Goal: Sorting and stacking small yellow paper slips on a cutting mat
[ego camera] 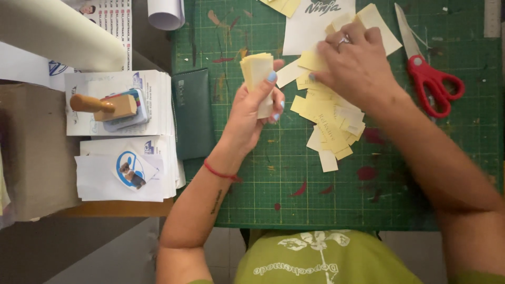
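Green and paint-flecked, the gridded cutting mat [252, 179] covered the work surface, and at its far middle lay a loose heap of pale yellow paper slips [329, 123], overlapping at all angles. The right hand [357, 66] rested flat on the far part of that heap, fingers together and pressed down on a slip, a ring on one finger. Just left of the heap the left hand [252, 108] held a squared stack of gathered slips [256, 71] upright above the mat, thumb clamped on the near face and fingers curled behind. By my judgement the step in hand was collecting: loose slips being picked off one at a time and added to the held stack. The next move seemed to call for sliding one slip free without dragging its neighbours, then aligning its edges with the stack. Right of the heap lay red-handled scissors [428, 73], blades pointing far. A white sheet [310, 26] lay beyond the heap. Left, off the mat, sat a dark green pouch [192, 113], piles of white printed envelopes [123, 168] and a wooden-handled stamp [102, 105]
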